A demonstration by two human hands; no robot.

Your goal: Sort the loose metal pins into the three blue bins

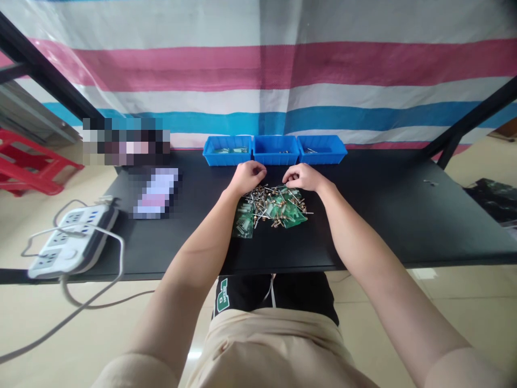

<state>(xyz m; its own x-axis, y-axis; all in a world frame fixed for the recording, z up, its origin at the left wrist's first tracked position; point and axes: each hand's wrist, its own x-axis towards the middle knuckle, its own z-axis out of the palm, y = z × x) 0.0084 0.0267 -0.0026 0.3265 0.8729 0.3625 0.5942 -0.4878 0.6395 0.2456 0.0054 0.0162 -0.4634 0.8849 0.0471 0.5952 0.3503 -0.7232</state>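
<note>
My left hand [248, 178] hovers above the back left of a pile, its fingers curled together. Across from it, my right hand [304, 177] is held over the back right of the same pile with fingers bent inward. Whatever either hand pinches is too small or hidden to make out. The pile mixes thin metal pins with brass-coloured heads [262, 203] and small green clear bags [296, 215]. Another green bag [243, 222] lies at the pile's left edge. Just behind my hands stand a left blue bin [227, 159], a middle blue bin [276, 158] and a right blue bin [322, 158].
Green bags lie in the left bin, and small metal parts in the other two. A white power strip [70, 242] with grey cables sits at the black table's [388, 215] left end. A pixelated phone-like object [157, 193] is nearby. Small metal pieces [431, 183] lie far right.
</note>
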